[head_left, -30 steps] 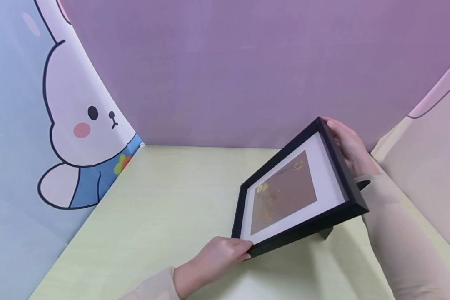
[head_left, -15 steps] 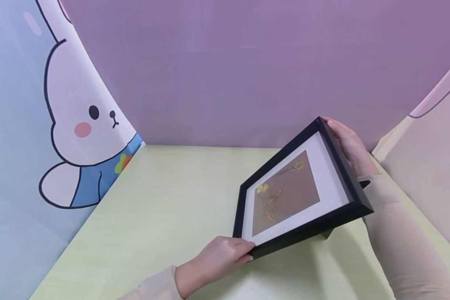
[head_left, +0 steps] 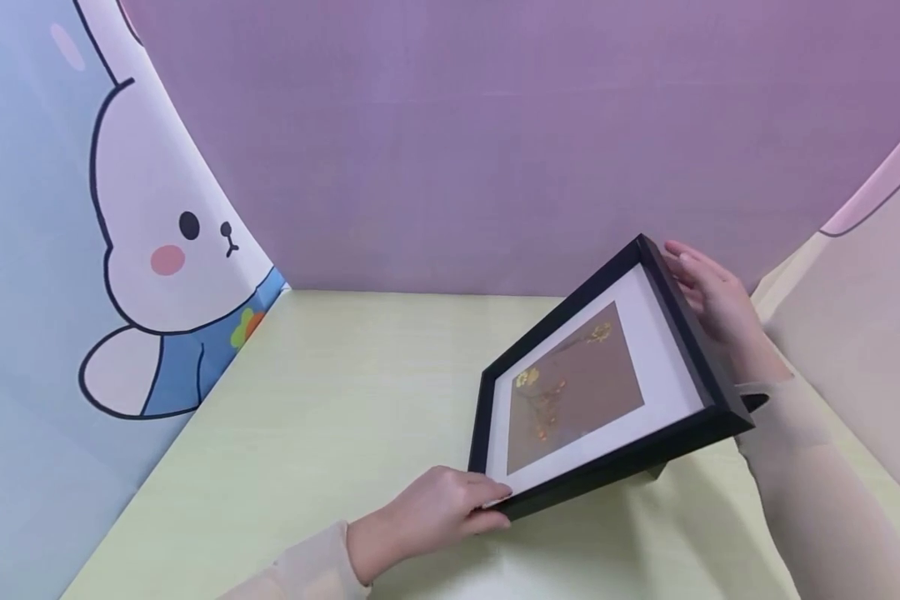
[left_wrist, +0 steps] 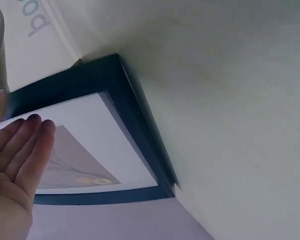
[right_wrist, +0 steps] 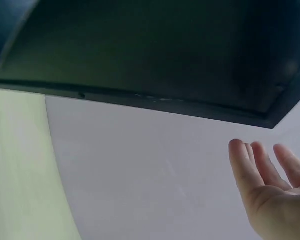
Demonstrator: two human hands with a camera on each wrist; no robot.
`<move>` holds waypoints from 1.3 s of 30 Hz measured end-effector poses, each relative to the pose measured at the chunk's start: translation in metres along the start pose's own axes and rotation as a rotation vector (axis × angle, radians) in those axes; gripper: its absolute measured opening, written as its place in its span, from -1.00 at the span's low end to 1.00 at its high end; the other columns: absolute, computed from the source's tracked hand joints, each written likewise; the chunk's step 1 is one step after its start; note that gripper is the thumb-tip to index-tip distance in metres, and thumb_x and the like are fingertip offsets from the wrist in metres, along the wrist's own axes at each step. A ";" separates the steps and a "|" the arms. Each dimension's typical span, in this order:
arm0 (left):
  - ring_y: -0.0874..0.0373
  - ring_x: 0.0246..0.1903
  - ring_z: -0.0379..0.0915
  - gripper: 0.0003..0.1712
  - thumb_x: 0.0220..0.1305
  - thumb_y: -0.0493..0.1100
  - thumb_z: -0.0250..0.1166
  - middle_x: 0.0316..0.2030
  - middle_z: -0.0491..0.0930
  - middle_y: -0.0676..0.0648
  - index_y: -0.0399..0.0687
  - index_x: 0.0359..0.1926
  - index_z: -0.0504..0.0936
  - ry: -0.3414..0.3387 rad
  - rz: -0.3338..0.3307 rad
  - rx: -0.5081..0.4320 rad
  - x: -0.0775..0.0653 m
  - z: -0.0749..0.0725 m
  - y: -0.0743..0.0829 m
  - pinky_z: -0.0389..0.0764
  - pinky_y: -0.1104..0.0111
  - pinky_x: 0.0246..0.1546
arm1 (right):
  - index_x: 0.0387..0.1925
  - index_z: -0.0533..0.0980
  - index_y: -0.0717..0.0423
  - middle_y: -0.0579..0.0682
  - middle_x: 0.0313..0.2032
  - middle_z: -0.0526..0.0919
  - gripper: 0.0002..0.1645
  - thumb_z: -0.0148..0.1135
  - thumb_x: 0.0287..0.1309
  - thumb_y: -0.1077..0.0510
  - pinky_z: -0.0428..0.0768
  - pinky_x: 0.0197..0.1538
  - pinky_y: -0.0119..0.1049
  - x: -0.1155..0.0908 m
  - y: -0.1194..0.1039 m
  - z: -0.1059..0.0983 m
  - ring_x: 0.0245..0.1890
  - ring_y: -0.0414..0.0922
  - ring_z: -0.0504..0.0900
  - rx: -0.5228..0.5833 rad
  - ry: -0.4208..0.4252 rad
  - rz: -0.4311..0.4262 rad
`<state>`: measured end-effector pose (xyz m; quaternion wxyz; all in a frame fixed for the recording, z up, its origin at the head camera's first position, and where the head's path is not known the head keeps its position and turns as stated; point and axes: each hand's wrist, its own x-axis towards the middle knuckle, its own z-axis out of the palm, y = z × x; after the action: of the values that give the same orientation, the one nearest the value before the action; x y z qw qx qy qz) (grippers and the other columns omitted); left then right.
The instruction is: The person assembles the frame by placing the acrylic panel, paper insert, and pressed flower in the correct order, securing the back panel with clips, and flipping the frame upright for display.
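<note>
A black picture frame (head_left: 667,354) with a white mat and a print of yellow and orange flowers leans back on the table, right of the middle. Behind it, a bit of its dark support leg (head_left: 657,471) shows under the lower edge. My left hand (head_left: 435,510) is at the lower left corner, its thumb spread below the fingers; in the left wrist view its fingers (left_wrist: 37,150) lie straight before the mat. At the upper right side, my right hand (head_left: 723,312) has relaxed fingers. The right wrist view shows that hand (right_wrist: 275,200) apart from the frame's dark back (right_wrist: 155,55).
The pale green table (head_left: 360,375) reaches to a purple wall panel (head_left: 420,167) at the back. On the left stands a blue panel (head_left: 30,333) with a cartoon rabbit, and a light panel (head_left: 862,333) bounds the right side.
My right hand has come away from the frame's side, moving right. The left thumb has spread from the fingers at the corner. The frame has turned slightly, its lower right corner shifting right.
</note>
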<state>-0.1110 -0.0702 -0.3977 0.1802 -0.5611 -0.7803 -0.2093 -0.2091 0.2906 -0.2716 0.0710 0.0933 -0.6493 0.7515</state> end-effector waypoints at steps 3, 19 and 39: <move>0.35 -0.29 0.56 -0.69 0.17 0.00 0.28 -0.30 0.66 0.01 -0.15 -0.21 0.67 -0.006 -0.007 -0.041 0.000 -0.001 -0.011 0.48 0.63 -0.22 | 0.22 0.37 0.05 -0.12 0.00 0.54 -0.53 0.04 0.30 0.10 0.50 -0.08 -0.49 -0.017 -0.003 0.000 -0.02 -0.25 0.49 0.171 -0.014 -0.021; 0.02 -0.22 0.57 -0.59 0.28 -0.23 0.17 -0.06 0.55 -0.24 -0.35 0.11 0.46 -0.171 -0.651 -0.217 0.008 0.012 -0.133 0.57 0.29 -0.18 | 0.22 0.36 0.16 0.06 0.12 0.45 -0.56 -0.22 0.38 0.26 0.53 -0.04 -0.30 -0.109 0.010 0.014 0.06 -0.10 0.47 0.361 -0.170 -0.158; 0.02 -0.07 0.50 -0.58 0.31 -0.33 0.08 0.10 0.44 -0.19 -0.26 0.19 0.42 -0.186 -0.705 -0.204 0.053 0.056 -0.166 0.50 0.31 -0.07 | 0.29 0.19 0.32 0.15 0.16 0.40 -0.47 -0.06 0.31 0.32 0.40 0.12 -0.22 -0.135 0.025 0.021 0.11 -0.05 0.43 0.514 -0.415 -0.275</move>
<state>-0.2878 -0.0446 -0.4382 -0.0315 -0.2898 -0.9136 -0.2834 -0.0824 0.2679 -0.3239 0.0125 0.3451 -0.4208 0.8388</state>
